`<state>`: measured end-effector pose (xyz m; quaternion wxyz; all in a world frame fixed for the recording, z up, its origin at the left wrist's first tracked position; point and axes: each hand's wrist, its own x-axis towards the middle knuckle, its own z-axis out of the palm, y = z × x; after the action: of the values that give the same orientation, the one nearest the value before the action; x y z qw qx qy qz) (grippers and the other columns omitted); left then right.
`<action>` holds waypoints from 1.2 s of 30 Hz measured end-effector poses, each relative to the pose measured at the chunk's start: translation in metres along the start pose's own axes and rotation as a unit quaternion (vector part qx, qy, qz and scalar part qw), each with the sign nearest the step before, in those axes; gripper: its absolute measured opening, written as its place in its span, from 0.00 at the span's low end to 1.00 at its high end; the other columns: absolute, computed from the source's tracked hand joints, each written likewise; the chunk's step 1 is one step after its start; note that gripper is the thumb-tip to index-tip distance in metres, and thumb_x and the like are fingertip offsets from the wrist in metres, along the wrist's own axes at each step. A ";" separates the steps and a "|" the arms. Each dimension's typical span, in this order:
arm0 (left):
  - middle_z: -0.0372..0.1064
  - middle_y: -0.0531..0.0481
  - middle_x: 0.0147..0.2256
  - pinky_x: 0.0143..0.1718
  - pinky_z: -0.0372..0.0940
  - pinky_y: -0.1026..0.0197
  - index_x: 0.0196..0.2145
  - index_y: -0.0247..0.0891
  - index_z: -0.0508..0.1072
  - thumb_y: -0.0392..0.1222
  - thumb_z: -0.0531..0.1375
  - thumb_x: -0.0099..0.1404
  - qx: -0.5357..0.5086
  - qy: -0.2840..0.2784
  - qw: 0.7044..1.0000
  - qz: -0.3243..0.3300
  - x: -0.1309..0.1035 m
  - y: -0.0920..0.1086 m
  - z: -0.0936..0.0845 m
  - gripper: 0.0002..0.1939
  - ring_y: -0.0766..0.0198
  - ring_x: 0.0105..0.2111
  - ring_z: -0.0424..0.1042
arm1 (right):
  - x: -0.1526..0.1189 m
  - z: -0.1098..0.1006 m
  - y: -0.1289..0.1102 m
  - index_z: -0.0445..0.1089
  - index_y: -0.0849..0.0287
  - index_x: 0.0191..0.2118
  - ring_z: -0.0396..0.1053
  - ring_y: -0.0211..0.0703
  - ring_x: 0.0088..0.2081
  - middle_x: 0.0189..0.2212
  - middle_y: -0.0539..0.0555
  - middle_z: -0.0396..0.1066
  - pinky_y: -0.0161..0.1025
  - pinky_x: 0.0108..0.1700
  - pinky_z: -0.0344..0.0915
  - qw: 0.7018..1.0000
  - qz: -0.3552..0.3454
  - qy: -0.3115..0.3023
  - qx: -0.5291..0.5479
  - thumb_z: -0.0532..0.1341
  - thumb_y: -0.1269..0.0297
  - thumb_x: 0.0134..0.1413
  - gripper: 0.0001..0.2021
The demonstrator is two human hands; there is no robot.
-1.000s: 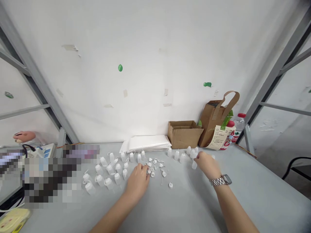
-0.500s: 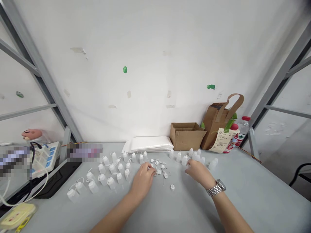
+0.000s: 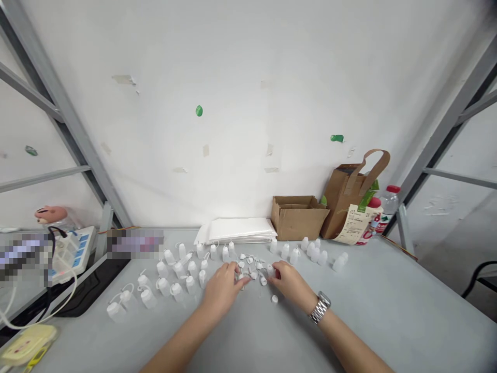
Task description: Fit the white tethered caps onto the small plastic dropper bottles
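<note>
Small white caps with thin straps (image 3: 253, 267) lie in a loose pile at the middle of the grey table (image 3: 248, 331). My left hand (image 3: 224, 286) is at the pile's left edge, thumb and fingers pinched around a white cap. On the pile's right, my right hand (image 3: 289, 282) grips a small translucent bottle (image 3: 271, 269) between thumb and fingers. One loose cap (image 3: 275, 299) lies in front of it. Several capped bottles (image 3: 177, 291) stand in rows to the left. More small bottles (image 3: 314, 254) stand at the right, some with caps and some apparently without.
White padded envelopes (image 3: 240, 230) and an open cardboard box (image 3: 298, 224) sit against the wall. A paper bag (image 3: 341, 197) and drink bottles (image 3: 389, 202) stand at the right. A black tablet (image 3: 93, 290) and power strip (image 3: 77, 256) are at the left.
My right hand has moved left from the right-hand bottles to the pile, carrying a bottle. My left hand has shifted slightly left and lower.
</note>
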<state>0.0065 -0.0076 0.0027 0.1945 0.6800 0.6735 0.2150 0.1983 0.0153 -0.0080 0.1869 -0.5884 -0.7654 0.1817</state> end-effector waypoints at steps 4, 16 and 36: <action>0.69 0.47 0.34 0.32 0.57 0.60 0.31 0.39 0.68 0.46 0.59 0.53 0.045 -0.026 0.999 0.009 0.000 -0.002 0.004 0.10 0.55 0.35 0.68 | -0.002 0.000 -0.004 0.65 0.60 0.26 0.63 0.40 0.29 0.30 0.52 0.64 0.34 0.32 0.57 1.000 -0.002 0.015 0.001 0.56 0.67 0.51 0.05; 0.69 0.46 0.34 0.37 0.58 0.59 0.31 0.39 0.68 0.39 0.51 0.59 0.036 0.015 0.999 0.032 0.005 -0.007 0.008 0.07 0.57 0.39 0.67 | -0.006 -0.001 -0.015 0.63 0.58 0.30 0.65 0.40 0.27 0.25 0.50 0.67 0.33 0.29 0.56 0.997 -0.008 0.047 0.058 0.53 0.63 0.54 0.06; 0.75 0.44 0.33 0.28 0.65 0.59 0.31 0.38 0.71 0.48 0.56 0.54 -0.405 0.033 0.911 -0.063 0.016 -0.008 0.004 0.12 0.55 0.33 0.74 | -0.021 0.005 -0.032 0.67 0.58 0.44 0.65 0.44 0.33 0.32 0.55 0.68 0.39 0.36 0.62 0.980 -0.163 0.112 0.019 0.53 0.64 0.59 0.10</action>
<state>0.0022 0.0083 -0.0047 0.4442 0.4912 0.5762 0.4790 0.1745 -0.0126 0.0020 0.3099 -0.4688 -0.8216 0.0962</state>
